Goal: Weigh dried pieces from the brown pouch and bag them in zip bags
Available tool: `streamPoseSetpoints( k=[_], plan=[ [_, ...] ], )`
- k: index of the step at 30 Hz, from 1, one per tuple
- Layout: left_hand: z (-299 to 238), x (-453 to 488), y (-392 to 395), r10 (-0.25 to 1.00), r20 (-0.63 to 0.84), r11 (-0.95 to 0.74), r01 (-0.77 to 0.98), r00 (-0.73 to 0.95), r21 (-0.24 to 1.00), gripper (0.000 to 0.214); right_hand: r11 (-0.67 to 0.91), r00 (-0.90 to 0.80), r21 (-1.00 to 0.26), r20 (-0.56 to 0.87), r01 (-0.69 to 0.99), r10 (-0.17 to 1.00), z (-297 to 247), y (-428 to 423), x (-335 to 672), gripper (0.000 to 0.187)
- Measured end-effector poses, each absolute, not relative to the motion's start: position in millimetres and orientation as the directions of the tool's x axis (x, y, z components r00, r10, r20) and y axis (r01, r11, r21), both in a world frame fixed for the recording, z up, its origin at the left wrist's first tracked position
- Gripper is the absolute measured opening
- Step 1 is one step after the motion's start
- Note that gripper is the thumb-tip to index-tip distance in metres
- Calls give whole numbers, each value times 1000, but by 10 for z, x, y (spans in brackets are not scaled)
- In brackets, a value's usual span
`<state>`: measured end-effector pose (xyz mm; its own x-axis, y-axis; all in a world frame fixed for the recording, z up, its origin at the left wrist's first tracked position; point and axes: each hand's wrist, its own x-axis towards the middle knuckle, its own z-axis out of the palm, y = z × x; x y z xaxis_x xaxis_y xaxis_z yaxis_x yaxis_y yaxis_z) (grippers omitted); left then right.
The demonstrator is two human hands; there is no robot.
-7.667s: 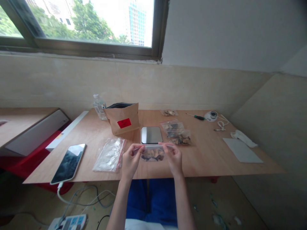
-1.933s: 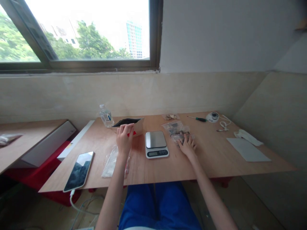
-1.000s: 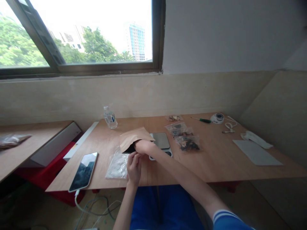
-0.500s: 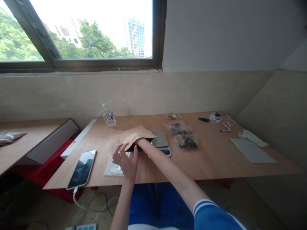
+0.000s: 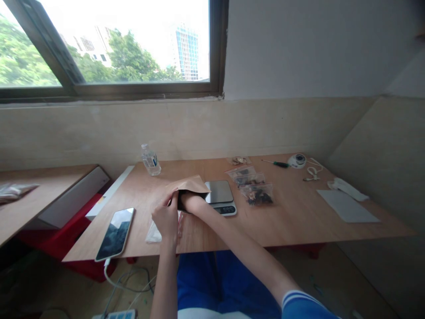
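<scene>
A brown paper bag (image 5: pixel 190 184) lies tipped toward me on the wooden table (image 5: pixel 292 217), its dark mouth open. My right hand (image 5: pixel 190 202) reaches inside the bag up to the wrist, so its fingers are hidden. My left hand (image 5: pixel 167 218) pinches the left edge of the bag's mouth and holds it open. Under my left hand lies a stack of empty clear zip bags (image 5: pixel 153 231). A small digital scale (image 5: pixel 219 196) sits just right of the paper bag. Three filled zip bags (image 5: pixel 256 193) of dark dried pieces rest to the right of the scale.
A phone (image 5: pixel 115 227) on a white cable lies at the table's left front. A water bottle (image 5: pixel 150 160) stands at the back left. A green screwdriver (image 5: pixel 275 163), a white round gadget (image 5: pixel 296 160), a cloth (image 5: pixel 347 189) and a grey sheet (image 5: pixel 347 205) occupy the right side.
My right hand left the filled zip bags and went into the tipped paper bag. My left hand, briefly off with fingers spread, now grips the bag's mouth again.
</scene>
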<state>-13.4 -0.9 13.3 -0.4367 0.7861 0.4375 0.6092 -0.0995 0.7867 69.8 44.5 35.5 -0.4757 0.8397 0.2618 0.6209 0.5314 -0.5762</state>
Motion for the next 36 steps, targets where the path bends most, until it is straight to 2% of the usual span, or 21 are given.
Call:
streamPoseSetpoints(
  k=[3,5,9,14,19,27,31,36],
  plan=[
    [188,-164,13,804,404,-76,599,-436,797,31,488,-484,-491,145,722,863,323,354,773,17],
    [202,-202,35,819,381,-53,605,-429,794,31,490,-474,-426,151,761,868,336,257,852,21],
    [233,-275,96,870,356,-72,628,-340,775,29,548,-480,-273,279,790,831,374,128,984,27],
    [306,-325,158,903,332,-89,638,-272,765,28,612,-488,-213,433,762,758,337,127,1059,26],
    [365,-386,219,925,317,-133,600,-211,789,30,668,-404,-246,636,702,658,247,161,1092,29],
    [471,-341,273,927,336,-161,628,-169,762,30,658,-122,-403,790,636,601,88,244,1194,20],
    [532,-244,312,928,320,-124,656,-188,745,30,628,38,-470,817,620,575,16,378,1216,20],
    [584,-179,421,921,303,-68,667,-243,742,33,630,113,-540,802,558,587,114,541,1179,21]
  ],
)
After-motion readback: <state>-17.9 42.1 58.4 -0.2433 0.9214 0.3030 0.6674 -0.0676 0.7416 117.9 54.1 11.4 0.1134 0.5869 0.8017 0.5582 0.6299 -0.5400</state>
